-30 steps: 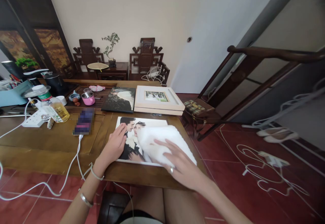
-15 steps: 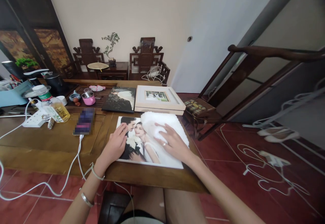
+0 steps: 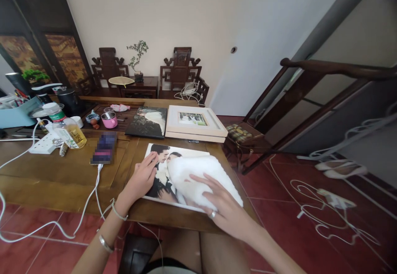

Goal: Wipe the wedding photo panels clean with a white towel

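A photo panel (image 3: pixel 157 185) with a couple's portrait lies flat near the table's front edge. My left hand (image 3: pixel 145 172) rests flat on its left side, fingers stretched out and touching the print. Over the right half of the panel spreads a fluffy white cloth (image 3: pixel 198 168), hiding much of the picture and reaching past the panel's right edge. My right hand (image 3: pixel 221 201) presses on this cloth and grips a bunched part of it, with a ring on one finger.
Behind the panel are a dark photo panel (image 3: pixel 147 122) and stacked white picture frames (image 3: pixel 196 130). To the left on the wooden table (image 3: pixel 93 189) are a phone (image 3: pixel 104 147), a pink cup (image 3: pixel 109 120), a bottle (image 3: pixel 66 129) and a power strip (image 3: pixel 43 143). A chair (image 3: pixel 297 87) stands right.
My right hand has slid the white cloth toward me and to the right across the panel. The left hand stays on the panel's left side.
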{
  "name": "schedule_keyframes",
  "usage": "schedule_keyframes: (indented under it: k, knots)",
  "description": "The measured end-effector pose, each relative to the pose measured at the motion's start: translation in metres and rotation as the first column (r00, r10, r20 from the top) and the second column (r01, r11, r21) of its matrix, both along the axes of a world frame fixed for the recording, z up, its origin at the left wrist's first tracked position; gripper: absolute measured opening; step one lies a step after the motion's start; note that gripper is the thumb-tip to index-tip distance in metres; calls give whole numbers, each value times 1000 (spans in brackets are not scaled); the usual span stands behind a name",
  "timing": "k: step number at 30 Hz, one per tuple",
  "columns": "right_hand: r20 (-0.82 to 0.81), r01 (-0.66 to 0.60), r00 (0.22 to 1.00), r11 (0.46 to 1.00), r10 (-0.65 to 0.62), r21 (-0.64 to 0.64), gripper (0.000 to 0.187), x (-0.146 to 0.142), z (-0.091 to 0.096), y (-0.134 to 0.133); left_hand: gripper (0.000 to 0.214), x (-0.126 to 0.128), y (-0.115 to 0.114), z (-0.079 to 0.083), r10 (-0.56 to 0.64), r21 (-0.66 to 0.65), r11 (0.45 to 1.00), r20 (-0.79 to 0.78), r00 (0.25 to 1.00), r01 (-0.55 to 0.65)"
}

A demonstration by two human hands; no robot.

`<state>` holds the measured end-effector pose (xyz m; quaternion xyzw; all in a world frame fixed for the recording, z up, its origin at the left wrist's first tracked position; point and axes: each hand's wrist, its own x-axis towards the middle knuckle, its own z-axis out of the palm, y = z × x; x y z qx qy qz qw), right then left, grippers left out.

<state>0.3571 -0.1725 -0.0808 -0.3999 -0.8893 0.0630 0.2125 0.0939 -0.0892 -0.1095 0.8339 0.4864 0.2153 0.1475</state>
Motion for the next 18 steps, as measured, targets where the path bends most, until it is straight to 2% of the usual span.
schedule_keyframes:
  k: [7, 10, 14, 18]
  knots:
    - [-58, 138, 989, 988, -134, 72, 24, 8, -8, 69, 44, 2, 0, 2, 28, -19, 999, -20, 999, -29]
    - [-66, 202, 978, 977, -198, 70, 25, 10, -9, 84, 45, 3, -1, 3, 26, -15, 1000, -18, 999, -26]
    - [-40, 191, 981, 979, -189, 73, 23, 8, -9, 74, 46, 4, -2, 4, 41, -25, 999, -19, 999, -42]
    - [-7, 110, 994, 993, -110, 30, 18, 0, -4, 32, 48, 5, -2, 4, 59, -34, 998, -29, 998, -60]
